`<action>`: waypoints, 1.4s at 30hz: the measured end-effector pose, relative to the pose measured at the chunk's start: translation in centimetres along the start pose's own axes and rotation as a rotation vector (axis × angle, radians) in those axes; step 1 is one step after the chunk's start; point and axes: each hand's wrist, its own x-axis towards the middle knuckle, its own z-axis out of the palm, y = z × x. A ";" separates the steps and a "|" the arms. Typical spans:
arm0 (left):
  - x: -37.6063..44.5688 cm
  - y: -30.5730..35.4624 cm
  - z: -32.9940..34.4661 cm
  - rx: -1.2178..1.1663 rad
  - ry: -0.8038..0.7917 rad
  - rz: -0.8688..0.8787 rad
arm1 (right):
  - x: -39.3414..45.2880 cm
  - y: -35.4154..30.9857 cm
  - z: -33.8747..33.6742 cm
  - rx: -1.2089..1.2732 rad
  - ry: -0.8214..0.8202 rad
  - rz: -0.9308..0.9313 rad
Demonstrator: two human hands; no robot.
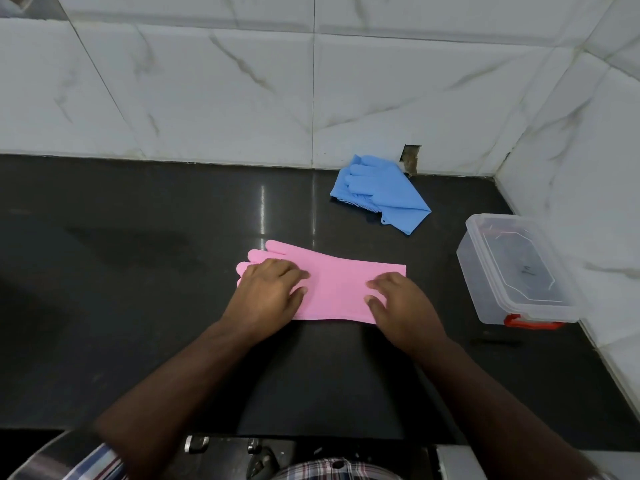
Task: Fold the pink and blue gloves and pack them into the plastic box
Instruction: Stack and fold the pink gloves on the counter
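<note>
pink glove (332,289) lay flat on the dark counter (138,306), about midway between its back and front edges and a little right of the middle, its length running left to right with the fingers toward the left and the cuff toward the right. left hand (268,294) rested palm down on the finger end of it, fingers straight and spread, pressing the rubber to the counter and curling round nothing. right hand (401,303) rested on the cuff end the same way, fingers laid out nearly flat on the pink surface, thumb pointing left along the glove; it pinched nothing. both forearms reached in from the front edge

blue glove (377,194) sat well apart from the pink one, near the back edge of the counter toward the right, close to the tiled wall (207,81). it looked doubled over, with finger shapes lying on top and a strip of bristles showing along its near left side; whether it was one glove or a pair could not be told. just behind it a small broken hole (411,161) showed at the foot of the wall

box (519,268) of clear plastic stood by the right edge of the counter, beside the right wall, open at the top, with a red latch (531,322) on its near end. nothing lay inside it
</note>
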 end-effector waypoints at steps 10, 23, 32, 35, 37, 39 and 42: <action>2.4 -2.0 2.9 0.162 -0.310 -0.202 | 1.6 0.2 4.6 -0.254 -0.117 0.143; 2.0 -2.6 4.3 0.142 -0.275 -0.210 | 1.6 0.5 4.8 -0.270 -0.119 0.153; 3.9 -0.3 2.6 0.202 -0.369 -0.052 | 2.9 3.2 0.8 -0.080 0.076 0.384; 4.6 0.7 3.6 0.198 -0.417 -0.001 | 4.4 4.3 -0.1 -0.036 -0.008 0.519; 4.6 0.7 4.2 0.203 -0.420 -0.008 | 5.0 4.6 -0.2 -0.024 -0.009 0.468; 4.2 0.7 4.6 0.210 -0.404 -0.008 | 5.4 4.5 -0.4 0.023 0.008 0.445; 3.8 0.8 4.9 0.203 -0.375 -0.014 | 5.9 4.1 -0.7 0.202 0.012 0.498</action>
